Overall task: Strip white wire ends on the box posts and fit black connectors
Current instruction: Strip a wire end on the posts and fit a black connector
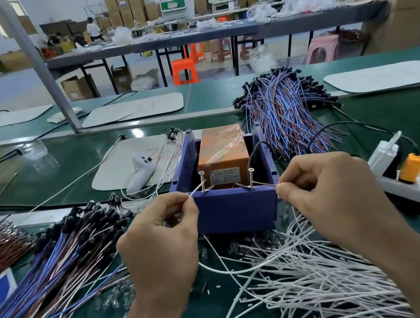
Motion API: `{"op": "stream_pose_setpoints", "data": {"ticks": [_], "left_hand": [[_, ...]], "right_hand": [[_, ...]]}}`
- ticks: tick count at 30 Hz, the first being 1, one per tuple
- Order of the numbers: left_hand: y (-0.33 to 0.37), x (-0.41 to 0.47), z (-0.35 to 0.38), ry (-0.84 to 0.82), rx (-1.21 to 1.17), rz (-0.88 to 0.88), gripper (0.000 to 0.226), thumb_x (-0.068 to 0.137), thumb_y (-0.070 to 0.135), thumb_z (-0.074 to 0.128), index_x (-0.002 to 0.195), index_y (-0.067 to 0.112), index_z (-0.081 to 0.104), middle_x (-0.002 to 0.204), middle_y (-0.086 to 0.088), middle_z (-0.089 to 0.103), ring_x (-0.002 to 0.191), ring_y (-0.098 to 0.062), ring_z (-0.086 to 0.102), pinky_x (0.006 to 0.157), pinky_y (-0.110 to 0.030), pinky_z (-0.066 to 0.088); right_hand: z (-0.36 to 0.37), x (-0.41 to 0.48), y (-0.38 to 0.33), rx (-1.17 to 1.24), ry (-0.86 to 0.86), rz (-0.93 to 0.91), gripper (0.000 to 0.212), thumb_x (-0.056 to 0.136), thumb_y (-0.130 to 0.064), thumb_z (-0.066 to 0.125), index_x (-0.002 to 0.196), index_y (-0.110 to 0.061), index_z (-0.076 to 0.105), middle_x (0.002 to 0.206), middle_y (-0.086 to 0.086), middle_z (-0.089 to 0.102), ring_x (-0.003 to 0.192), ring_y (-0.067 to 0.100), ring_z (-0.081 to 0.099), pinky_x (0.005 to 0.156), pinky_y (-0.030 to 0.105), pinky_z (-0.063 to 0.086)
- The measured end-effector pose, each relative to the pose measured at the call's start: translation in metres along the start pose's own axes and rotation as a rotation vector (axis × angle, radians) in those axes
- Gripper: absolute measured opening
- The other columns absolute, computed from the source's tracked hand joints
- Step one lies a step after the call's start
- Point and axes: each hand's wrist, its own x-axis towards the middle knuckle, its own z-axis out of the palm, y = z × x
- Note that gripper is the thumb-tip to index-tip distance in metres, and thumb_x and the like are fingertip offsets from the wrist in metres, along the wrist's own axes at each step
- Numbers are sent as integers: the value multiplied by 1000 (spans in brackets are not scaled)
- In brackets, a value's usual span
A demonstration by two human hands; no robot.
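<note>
Caught mid-strip, by judgement. Pinched white wire end (194, 192) w/ left hand (160, 234) against left post (203, 183) of blue box (235, 209). Pinched thin strand (264, 185) w/ right hand (328, 195) off right post (250, 178). Saw no connector on it yet. Noted few white wires w/ black connectors (172, 134) behind box; big loose pile of white wires (316, 279) in front, prob. still to do.

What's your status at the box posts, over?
Left hand pinches white wire end at left post. Right hand pinches second wire end at right post. Loose wires heaped before box.
</note>
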Motion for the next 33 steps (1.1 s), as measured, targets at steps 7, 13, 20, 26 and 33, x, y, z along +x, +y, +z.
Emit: {"op": "stream_pose_setpoints", "data": {"ticks": [7,13,20,26,33], "left_hand": [[-2,1,-1,27,41,-16,27,78,17,85,74,39,72,63,30,63,75,0,67,66,-10,46],[-5,0,-2,13,20,-7,35,80,21,84,71,48,65,64,26,67,70,-4,67,65,-18,49],[-5,-15,-8,-114,-223,70,14,77,28,78,86,38,76,78,26,73,68,-2,72,64,-11,53],[5,-31,-7,-302,-255,184,36,81,37,72,116,42,71,81,24,74,60,-8,67,56,-16,50],[10,-48,5,-257,-189,247,21,88,38,71,107,35,78,95,25,75,88,3,70,75,-23,56]], "right_hand": [[2,-1,0,-1,9,-11,23,83,-22,79,64,-29,68,53,-20,64,53,3,62,53,15,44],[2,-1,-2,-24,28,-20,21,81,-22,79,63,-27,68,56,-18,65,54,4,61,57,18,46],[-17,-2,-9,-89,-231,-34,22,79,-24,79,62,-29,68,55,-20,65,54,1,61,61,10,45],[-21,-4,-13,-123,-368,-11,15,83,-29,76,69,-30,69,60,-18,67,56,1,60,52,14,41],[-6,-12,-21,-205,-467,-70,16,82,-36,71,67,-31,65,59,-12,63,56,3,55,49,14,35]]}}
